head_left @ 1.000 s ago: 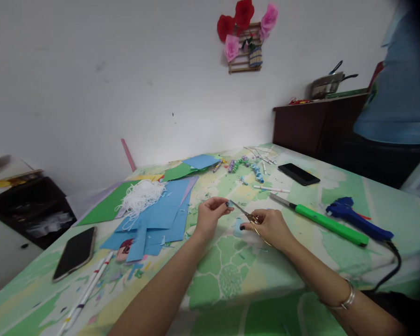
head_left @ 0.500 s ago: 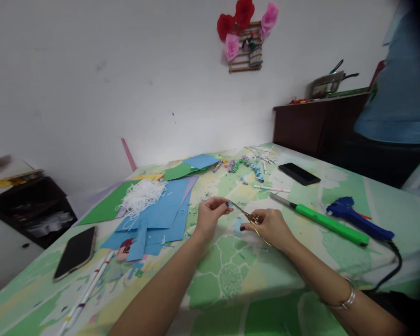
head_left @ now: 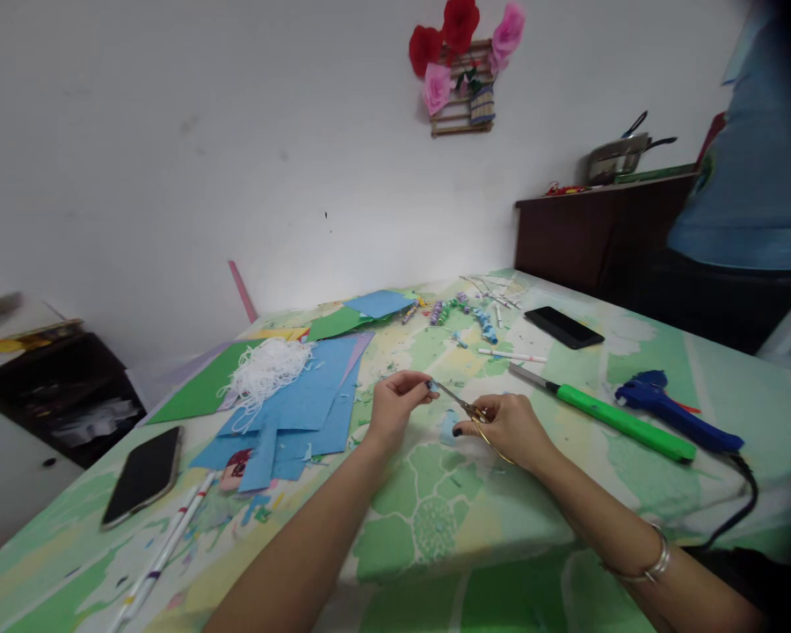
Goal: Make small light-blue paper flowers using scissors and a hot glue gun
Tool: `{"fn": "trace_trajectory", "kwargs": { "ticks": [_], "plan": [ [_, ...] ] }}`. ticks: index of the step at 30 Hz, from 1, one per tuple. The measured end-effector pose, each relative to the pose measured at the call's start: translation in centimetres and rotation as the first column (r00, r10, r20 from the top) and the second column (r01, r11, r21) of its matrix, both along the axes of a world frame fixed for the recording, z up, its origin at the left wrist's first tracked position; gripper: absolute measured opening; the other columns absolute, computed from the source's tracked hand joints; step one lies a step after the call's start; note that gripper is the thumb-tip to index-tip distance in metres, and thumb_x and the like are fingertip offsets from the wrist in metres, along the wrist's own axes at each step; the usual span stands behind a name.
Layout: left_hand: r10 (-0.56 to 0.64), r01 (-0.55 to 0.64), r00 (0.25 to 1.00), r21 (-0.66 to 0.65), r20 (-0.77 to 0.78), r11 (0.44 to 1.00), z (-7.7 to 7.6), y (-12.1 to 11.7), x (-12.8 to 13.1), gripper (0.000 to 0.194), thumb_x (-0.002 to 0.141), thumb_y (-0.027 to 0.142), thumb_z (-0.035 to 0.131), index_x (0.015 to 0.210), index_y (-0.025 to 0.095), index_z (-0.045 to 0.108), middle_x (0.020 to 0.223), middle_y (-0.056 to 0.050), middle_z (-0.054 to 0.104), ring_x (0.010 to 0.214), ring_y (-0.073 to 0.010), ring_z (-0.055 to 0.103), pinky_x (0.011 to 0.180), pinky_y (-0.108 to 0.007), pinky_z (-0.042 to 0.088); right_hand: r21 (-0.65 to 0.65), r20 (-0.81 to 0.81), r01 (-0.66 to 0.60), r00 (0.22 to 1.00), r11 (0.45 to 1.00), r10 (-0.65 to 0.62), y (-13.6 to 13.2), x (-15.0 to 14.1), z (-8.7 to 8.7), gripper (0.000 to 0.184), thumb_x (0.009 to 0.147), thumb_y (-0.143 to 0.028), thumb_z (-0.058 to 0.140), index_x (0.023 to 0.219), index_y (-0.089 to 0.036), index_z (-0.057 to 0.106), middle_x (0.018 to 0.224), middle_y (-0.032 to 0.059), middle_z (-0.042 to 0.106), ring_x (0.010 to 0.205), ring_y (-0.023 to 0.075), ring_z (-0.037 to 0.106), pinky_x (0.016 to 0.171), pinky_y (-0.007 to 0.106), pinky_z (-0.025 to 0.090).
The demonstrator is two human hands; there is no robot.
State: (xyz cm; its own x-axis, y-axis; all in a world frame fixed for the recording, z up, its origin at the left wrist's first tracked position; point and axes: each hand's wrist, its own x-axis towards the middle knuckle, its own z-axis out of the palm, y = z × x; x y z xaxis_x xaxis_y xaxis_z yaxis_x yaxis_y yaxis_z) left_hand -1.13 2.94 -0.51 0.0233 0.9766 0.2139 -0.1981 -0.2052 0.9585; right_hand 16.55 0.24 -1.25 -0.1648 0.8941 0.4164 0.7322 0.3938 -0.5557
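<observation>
My left hand [head_left: 395,406] pinches a tiny blue paper scrap [head_left: 428,385] between thumb and fingers above the table. My right hand [head_left: 511,428] grips small gold-handled scissors [head_left: 465,406], whose blades point left and meet the scrap. A light blue paper piece [head_left: 448,428] lies on the cloth just under the hands. Both hands hover over the green patterned tablecloth [head_left: 428,514].
Blue paper sheets [head_left: 303,404] and white shredded string [head_left: 264,369] lie to the left, with a phone [head_left: 141,475] and pens [head_left: 162,554]. On the right sit a green-handled knife [head_left: 616,420], a blue glue gun [head_left: 676,418] and another phone [head_left: 563,327]. A person in blue [head_left: 751,158] stands far right.
</observation>
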Motion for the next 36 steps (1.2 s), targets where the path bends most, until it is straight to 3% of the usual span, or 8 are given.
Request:
{"fn": "trace_trajectory", "kwargs": {
  "ticks": [12, 19, 27, 36],
  "plan": [
    [0.012, -0.011, 0.999, 0.029, -0.04, 1.0, 0.1, 0.0, -0.1, 0.014, 0.062, 0.018, 0.065, 0.076, 0.013, 0.064, 0.065, -0.003, 0.065, 0.061, -0.0148, 0.064, 0.064, -0.026, 0.049, -0.041, 0.002, 0.007, 1.0, 0.999, -0.007, 0.0, 0.0, -0.1, 0.042, 0.061, -0.058, 0.061, 0.058, -0.016, 0.065, 0.043, -0.0023, 0.045, 0.046, 0.0092, 0.034, 0.044, 0.02, 0.024],
    [0.059, -0.057, 0.994, 0.021, -0.09, 0.998, 0.8, -0.3, -0.2, 0.021, 0.06, 0.017, 0.066, 0.08, 0.012, 0.06, 0.063, -0.004, 0.065, 0.062, -0.0157, 0.064, 0.054, -0.021, 0.046, -0.051, -0.007, -0.005, 1.0, 0.999, 0.005, 0.0, 0.0, 0.0, 0.041, 0.061, -0.055, 0.063, 0.057, -0.015, 0.066, 0.043, -0.0018, 0.046, 0.047, 0.0089, 0.034, 0.044, 0.02, 0.023],
    [0.029, -0.029, 0.999, -0.031, 0.022, 0.999, 1.0, -0.7, 0.1, 0.034, 0.059, 0.021, 0.069, 0.087, 0.012, 0.052, 0.068, -0.003, 0.063, 0.061, -0.0202, 0.066, 0.062, -0.032, 0.053, -0.064, -0.014, 0.001, 1.0, 0.998, -0.002, 0.0, 0.0, 0.0, 0.039, 0.058, -0.053, 0.066, 0.053, -0.015, 0.062, 0.042, -0.0033, 0.044, 0.047, 0.0084, 0.032, 0.044, 0.021, 0.022],
    [0.057, -0.058, 0.998, 0.038, 0.025, 0.998, 0.3, 0.0, -0.3, 0.032, 0.06, 0.02, 0.069, 0.087, 0.011, 0.054, 0.071, -0.003, 0.061, 0.06, -0.0182, 0.065, 0.061, -0.031, 0.053, -0.07, -0.024, -0.007, 1.0, 0.998, 0.006, 0.1, 0.0, -0.2, 0.037, 0.057, -0.052, 0.067, 0.051, -0.016, 0.06, 0.042, -0.0038, 0.043, 0.046, 0.0083, 0.032, 0.044, 0.021, 0.021]
  ]
}}
